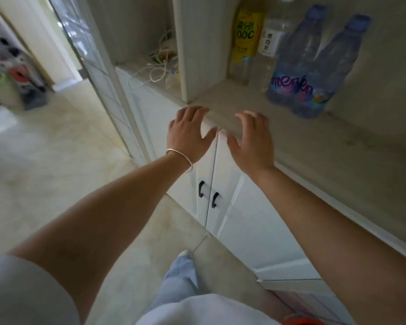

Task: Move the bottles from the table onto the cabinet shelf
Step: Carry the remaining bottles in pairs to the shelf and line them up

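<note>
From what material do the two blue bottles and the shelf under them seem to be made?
The two blue bottles: likely thin clear plastic, blue-tinted; the wall shows through them, and a printed film label wraps them. The shelf: matte, pale beige, with faint marks; perhaps laminated board or stone-look surface, the picture leaves this open.

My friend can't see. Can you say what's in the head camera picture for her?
Four bottles stand on the cabinet shelf: a yellow bottle, a clear bottle and two blue bottles. In front, a person's left hand and right hand are open and empty.
</note>
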